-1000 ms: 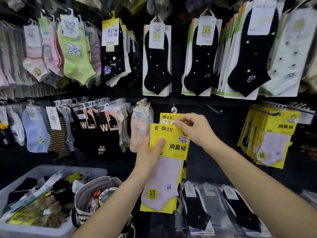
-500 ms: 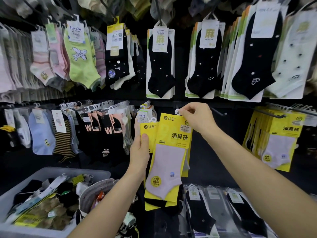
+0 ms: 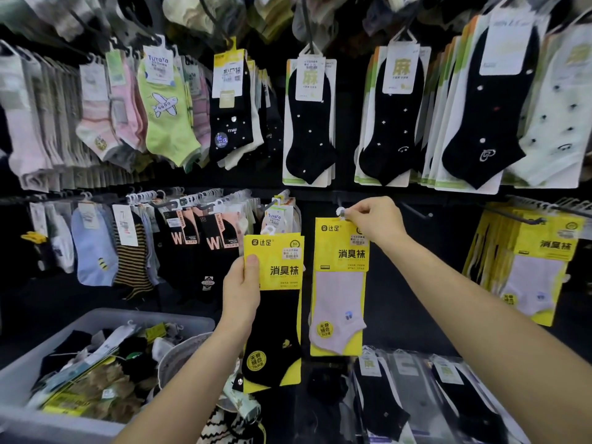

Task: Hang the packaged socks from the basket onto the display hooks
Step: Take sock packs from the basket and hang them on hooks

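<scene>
While the left hand (image 3: 241, 291) grips black socks (image 3: 273, 310), the right hand (image 3: 373, 219) pinches lilac socks (image 3: 339, 283).

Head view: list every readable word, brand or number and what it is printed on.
"达足" and "消臭袜": yellow card of the black sock pack, in the left hand.
The same two: light sock pack, pinched by the right hand.
"TuyaYa": green airplane sock tag.
"麻": black sock tags.
"W": black-and-peach sock bands.
Price stickers: too small.

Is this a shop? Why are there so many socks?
Most likely a sock shop. Rows of packaged socks hang on wall hooks, some carry price stickers, and a basket holds more waiting to be hung.
</scene>
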Available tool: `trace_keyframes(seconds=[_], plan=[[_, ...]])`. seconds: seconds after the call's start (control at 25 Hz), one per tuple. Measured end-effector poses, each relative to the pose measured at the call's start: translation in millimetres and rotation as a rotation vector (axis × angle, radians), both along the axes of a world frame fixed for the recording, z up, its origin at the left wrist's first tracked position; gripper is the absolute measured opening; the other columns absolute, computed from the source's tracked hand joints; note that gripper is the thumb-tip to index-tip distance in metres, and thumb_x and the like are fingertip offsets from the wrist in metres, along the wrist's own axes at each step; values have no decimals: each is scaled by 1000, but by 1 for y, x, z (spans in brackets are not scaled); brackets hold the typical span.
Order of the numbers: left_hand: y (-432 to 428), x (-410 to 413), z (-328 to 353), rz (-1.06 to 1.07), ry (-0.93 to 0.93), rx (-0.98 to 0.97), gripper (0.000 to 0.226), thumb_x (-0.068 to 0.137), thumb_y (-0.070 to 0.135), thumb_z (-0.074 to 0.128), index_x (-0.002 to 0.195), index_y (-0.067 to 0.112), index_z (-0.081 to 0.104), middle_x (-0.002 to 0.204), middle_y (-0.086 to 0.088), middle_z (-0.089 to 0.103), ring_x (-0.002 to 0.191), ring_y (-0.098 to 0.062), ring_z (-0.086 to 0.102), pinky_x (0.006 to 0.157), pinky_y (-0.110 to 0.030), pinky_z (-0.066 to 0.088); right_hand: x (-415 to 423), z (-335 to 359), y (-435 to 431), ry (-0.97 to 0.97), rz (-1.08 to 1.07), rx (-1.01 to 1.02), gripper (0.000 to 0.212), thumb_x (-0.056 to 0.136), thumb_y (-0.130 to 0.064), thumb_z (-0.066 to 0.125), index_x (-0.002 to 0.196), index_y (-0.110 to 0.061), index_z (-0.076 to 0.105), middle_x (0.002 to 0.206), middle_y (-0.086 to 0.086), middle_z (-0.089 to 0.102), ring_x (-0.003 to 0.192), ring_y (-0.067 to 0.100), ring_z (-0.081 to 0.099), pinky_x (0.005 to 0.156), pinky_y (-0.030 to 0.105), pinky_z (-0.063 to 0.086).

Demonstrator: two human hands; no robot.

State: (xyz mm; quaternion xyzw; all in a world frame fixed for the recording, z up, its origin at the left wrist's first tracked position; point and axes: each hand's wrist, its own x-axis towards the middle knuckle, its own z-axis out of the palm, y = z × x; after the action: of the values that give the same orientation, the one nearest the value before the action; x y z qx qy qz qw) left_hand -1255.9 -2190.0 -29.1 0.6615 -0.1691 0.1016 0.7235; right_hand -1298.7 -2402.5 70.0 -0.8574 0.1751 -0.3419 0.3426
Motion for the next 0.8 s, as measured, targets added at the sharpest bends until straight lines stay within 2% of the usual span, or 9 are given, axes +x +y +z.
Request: trace_keyframes(seconds=[0.12, 0.2, 0.28, 0.32, 0.44, 0.52, 0.6, 0.72, 0.8], plan=[[-2, -6, 5, -20, -54, 24, 28, 99, 29, 40, 89, 11, 59, 92, -16, 67, 82, -25, 63, 73, -40, 52, -9, -7, 6, -217, -20, -41, 12, 88, -25, 58, 93, -22, 68, 94, -2, 64, 86, 12, 58, 75, 31, 50], [-11, -12, 5, -38, -78, 40, 24, 97, 29, 45, 84, 15, 59, 84, -9, 68, 76, -21, 62, 67, -33, 53, -21, -16, 19, -322, 104, -75, 10, 89, -27, 57, 83, -24, 65, 87, -5, 60, 78, 3, 54, 69, 18, 42], [-23, -18, 3, -46, -99, 41, 16, 95, 27, 51, 90, 16, 62, 79, 4, 68, 72, -13, 65, 60, -20, 52, -33, -28, 31, -239, 243, -116, 13, 86, -34, 60, 75, -30, 61, 81, -10, 58, 73, -1, 52, 63, 9, 37], [-29, -21, 3, -46, -104, 40, 15, 93, 27, 53, 96, 15, 63, 83, 6, 69, 74, -11, 66, 61, -17, 52, -37, -32, 33, -185, 284, -123, 11, 85, -38, 61, 75, -33, 61, 82, -10, 59, 73, -1, 53, 62, 9, 38], [-46, -30, 1, -110, -72, 7, 5, 90, 25, 59, 88, 27, 64, 93, 1, 71, 85, -18, 70, 72, -30, 57, -43, -33, 24, -121, 285, -89, 8, 84, -36, 63, 79, -30, 65, 86, -9, 59, 77, 4, 53, 67, 17, 42], [-53, -35, -1, -150, -73, 6, 9, 89, 23, 61, 83, 30, 63, 85, 6, 72, 80, -13, 70, 68, -26, 58, -44, -31, 16, -80, 276, -17, 11, 85, -29, 64, 76, -25, 68, 85, -6, 60, 82, 13, 57, 73, 28, 48], [-58, -37, 0, -165, -78, 13, 7, 89, 22, 60, 85, 26, 64, 82, 7, 71, 75, -8, 69, 64, -21, 56, -44, -29, 11, -66, 274, 60, 11, 84, -24, 66, 73, -23, 69, 82, -3, 65, 84, 19, 61, 78, 36, 52], [-64, -34, 4, -167, -76, 36, 26, 97, 25, 48, 90, 5, 63, 87, -6, 68, 78, -16, 64, 71, -37, 53, -40, -19, 5, -114, 239, 134, 15, 84, -21, 66, 71, -25, 68, 77, -6, 66, 80, 14, 61, 78, 35, 53], [-62, -30, 4, -128, -72, 5, 30, 100, 25, 40, 91, 6, 62, 91, -12, 63, 83, -23, 59, 77, -41, 49, -33, -10, 1, -143, 207, 154, 17, 85, -20, 65, 70, -26, 68, 80, -5, 68, 83, 15, 63, 78, 35, 54]])
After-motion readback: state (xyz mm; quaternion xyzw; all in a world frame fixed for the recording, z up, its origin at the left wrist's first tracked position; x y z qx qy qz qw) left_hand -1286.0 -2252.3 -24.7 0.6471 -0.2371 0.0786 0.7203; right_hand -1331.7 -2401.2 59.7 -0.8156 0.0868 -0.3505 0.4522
